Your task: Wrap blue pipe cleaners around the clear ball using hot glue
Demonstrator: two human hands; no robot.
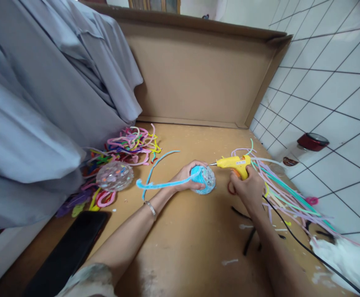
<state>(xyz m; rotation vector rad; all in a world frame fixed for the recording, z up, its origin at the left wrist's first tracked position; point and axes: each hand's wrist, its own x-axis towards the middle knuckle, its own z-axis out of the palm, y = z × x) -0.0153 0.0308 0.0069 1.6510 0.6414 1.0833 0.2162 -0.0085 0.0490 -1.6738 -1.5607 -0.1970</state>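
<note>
My left hand (186,175) is wrapped round a small clear, bumpy round piece (210,178), whose left side is covered in coils of light blue pipe cleaner (197,180). A loose length of that pipe cleaner stretches left over my wrist and ends in a bent tip. In my right hand (250,190) is a yellow hot glue gun (234,162), gripped by its handle. Its metal nozzle points left, close to the upper right side of the round piece; whether they touch I cannot tell. Another thin blue pipe cleaner (155,163) lies curved on the table behind my left forearm.
Tangled colourful pipe cleaners (133,144) and a clear faceted bowl-like piece (114,175) lie left, near a black phone (70,247). Straight pipe cleaners (291,194) spread right, by a red-lidded jar (311,142) and the gun's black cord (297,241). Cardboard (198,74) stands behind; grey cloth hangs left.
</note>
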